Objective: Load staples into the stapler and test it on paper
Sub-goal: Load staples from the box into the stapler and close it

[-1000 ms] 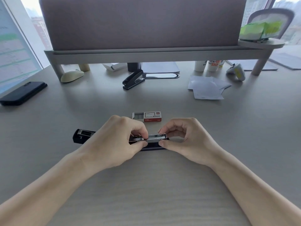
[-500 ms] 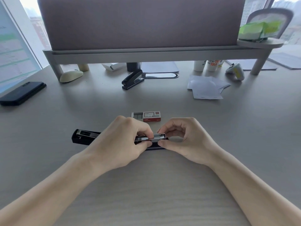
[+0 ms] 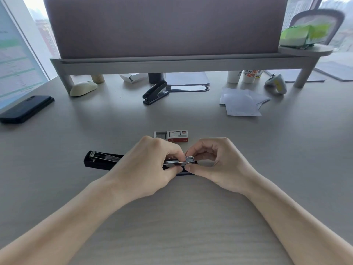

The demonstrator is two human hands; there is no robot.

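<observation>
1. Desk (image 3: pixel 191 236): pale wood-grain, under a window; a monitor riser (image 3: pixel 172 63) spans the back.
2. Loose paper (image 3: pixel 241 103): well beyond the hands, right of centre.
3. Stapler (image 3: pixel 99 162): black, laid fully open along the near desk, metal channel facing up.
4. Left hand (image 3: pixel 147 169): fingers pinched shut at the channel; whether staples are held cannot be told.
5. Right hand (image 3: pixel 215 165): thumb and forefinger nipping the channel's end.
6. Staple box (image 3: pixel 172 135): slid open, just behind the hands.
7. Step: loading. Next likely calls for closing the stapler, then fetching paper.
</observation>
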